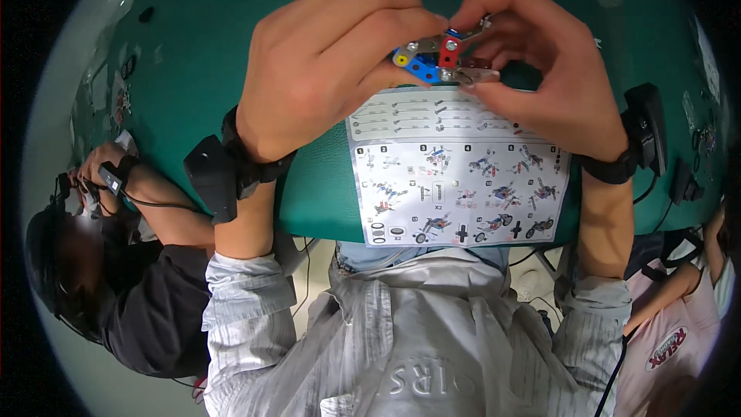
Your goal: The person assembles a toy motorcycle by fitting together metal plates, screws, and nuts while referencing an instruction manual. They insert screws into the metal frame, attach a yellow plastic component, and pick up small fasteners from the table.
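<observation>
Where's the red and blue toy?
In the head view, the toy is high, right of centre, held between the left hand and right hand, above the paper.

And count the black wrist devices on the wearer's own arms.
2: one black wrist device just behind the left hand, a second one just behind the right hand. The sleeves could hide more.

Shiny metal model (pixel 449 52), paper sheet (pixel 463 170), leathery tabletop (pixel 201 62)
</observation>
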`<state>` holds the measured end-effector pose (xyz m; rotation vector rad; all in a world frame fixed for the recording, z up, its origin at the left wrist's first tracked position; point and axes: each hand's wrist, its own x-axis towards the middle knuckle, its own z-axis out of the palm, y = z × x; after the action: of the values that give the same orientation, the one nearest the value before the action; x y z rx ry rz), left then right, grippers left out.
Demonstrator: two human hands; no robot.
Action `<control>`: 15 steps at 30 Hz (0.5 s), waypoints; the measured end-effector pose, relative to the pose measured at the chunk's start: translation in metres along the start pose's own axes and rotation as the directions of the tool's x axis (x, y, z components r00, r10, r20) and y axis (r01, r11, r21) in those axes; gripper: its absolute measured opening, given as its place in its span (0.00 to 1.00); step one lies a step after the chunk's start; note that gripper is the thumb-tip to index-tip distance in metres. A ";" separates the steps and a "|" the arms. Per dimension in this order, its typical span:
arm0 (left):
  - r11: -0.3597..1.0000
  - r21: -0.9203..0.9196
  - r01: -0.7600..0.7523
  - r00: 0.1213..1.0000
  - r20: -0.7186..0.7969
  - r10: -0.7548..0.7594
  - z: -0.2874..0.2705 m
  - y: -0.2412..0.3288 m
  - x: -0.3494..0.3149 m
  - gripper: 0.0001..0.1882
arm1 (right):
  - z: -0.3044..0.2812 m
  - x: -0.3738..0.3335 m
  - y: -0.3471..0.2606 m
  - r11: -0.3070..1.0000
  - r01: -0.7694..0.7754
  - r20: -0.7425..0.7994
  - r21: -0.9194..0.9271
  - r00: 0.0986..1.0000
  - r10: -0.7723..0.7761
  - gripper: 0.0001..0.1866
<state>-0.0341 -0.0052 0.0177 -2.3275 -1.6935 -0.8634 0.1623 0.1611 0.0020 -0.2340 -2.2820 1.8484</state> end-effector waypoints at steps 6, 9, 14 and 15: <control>1.000 -0.013 0.025 1.000 0.005 -0.025 -0.001 -0.001 0.001 0.27 | -0.002 0.002 -0.001 1.000 -0.009 0.028 -0.014 1.000 0.009 0.27; 1.000 0.006 0.023 1.000 -0.008 -0.023 -0.002 -0.003 -0.001 0.26 | -0.001 0.004 -0.005 0.999 -0.008 0.047 0.036 0.999 0.007 0.29; 0.999 0.036 0.024 1.000 -0.017 -0.023 0.001 -0.003 -0.003 0.26 | -0.005 0.003 -0.002 0.984 -0.084 -0.029 0.160 0.996 0.090 0.27; 0.999 0.039 0.024 1.000 -0.022 -0.023 0.001 -0.002 -0.003 0.26 | -0.005 0.004 -0.001 0.983 -0.083 -0.027 0.163 0.996 0.089 0.27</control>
<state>-0.0363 -0.0066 0.0146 -2.2697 -1.7166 -0.8473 0.1600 0.1661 0.0039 -0.3415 -2.1170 2.0427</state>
